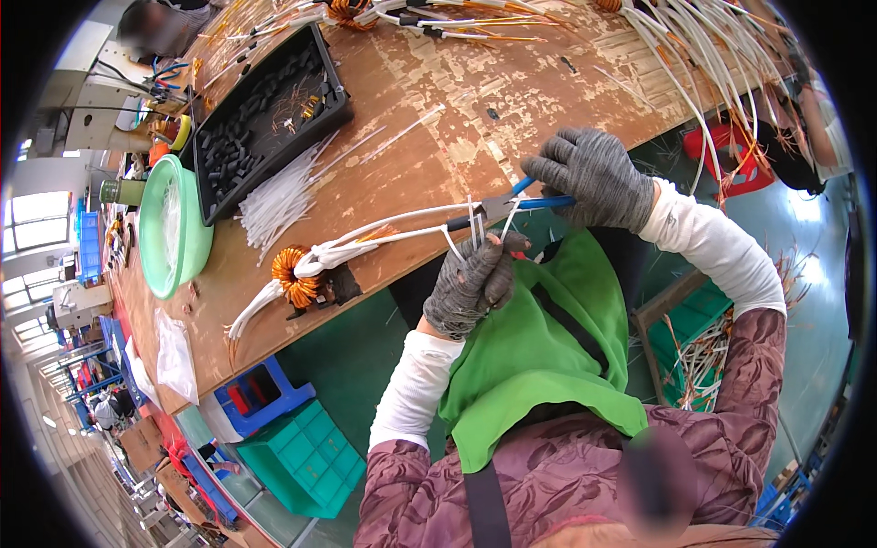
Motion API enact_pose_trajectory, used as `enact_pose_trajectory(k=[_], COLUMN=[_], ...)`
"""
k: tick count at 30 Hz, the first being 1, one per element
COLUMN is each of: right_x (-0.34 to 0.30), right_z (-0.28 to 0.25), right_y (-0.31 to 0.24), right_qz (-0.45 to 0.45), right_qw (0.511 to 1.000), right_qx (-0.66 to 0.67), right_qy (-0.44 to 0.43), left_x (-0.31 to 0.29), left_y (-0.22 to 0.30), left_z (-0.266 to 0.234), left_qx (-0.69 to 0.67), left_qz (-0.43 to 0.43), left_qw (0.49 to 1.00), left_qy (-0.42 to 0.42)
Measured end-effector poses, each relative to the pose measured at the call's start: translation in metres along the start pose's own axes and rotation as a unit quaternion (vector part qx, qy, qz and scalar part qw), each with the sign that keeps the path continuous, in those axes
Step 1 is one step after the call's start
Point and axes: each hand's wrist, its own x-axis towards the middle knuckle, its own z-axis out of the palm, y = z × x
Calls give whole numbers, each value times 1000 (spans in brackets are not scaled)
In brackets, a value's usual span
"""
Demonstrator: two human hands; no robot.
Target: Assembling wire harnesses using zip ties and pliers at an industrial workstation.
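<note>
My right hand (pixel 598 178), in a grey glove, is closed on the blue handles of cutting pliers (pixel 494 208). The jaws of the pliers are at the ends of white wires (pixel 402 239), next to a black sleeve (pixel 459 223) on one of them. In its grey glove, my left hand (pixel 470 285) pinches those wire ends just below the jaws. Thin white strips stick up between the fingers and the pliers. The wires run left to an orange-wound ring coil (pixel 297 276) lying at the table's front edge.
Beyond the coil lie loose white cable ties (pixel 281 199) and a black tray (pixel 274 128) of small black sleeves. A green basin (pixel 174 228) stands at left. More wired coils (pixel 352 13) lie at the back. Green crates (pixel 306 461) stand below the table; another person (pixel 169 27) sits at the far left.
</note>
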Motion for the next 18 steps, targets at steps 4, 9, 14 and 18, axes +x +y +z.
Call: enact_pose_trajectory(k=[4, 9, 14, 18], right_x=[12, 22, 30, 35], right_z=[13, 14, 16, 13], right_y=[-3, -10, -11, -20], right_qz=[-57, -75, -81, -75], right_qw=[991, 990, 988, 990], right_qx=[-53, -59, -72, -56], right_qy=[110, 104, 113, 107], left_x=[-1, 2, 2, -4], left_y=[0, 1, 4, 5], left_z=[4, 5, 4, 2], left_qx=[1, -8, -16, -2], left_qz=[11, 20, 21, 44], left_qw=[1000, 1000, 1000, 999], left_qy=[7, 11, -3, 18])
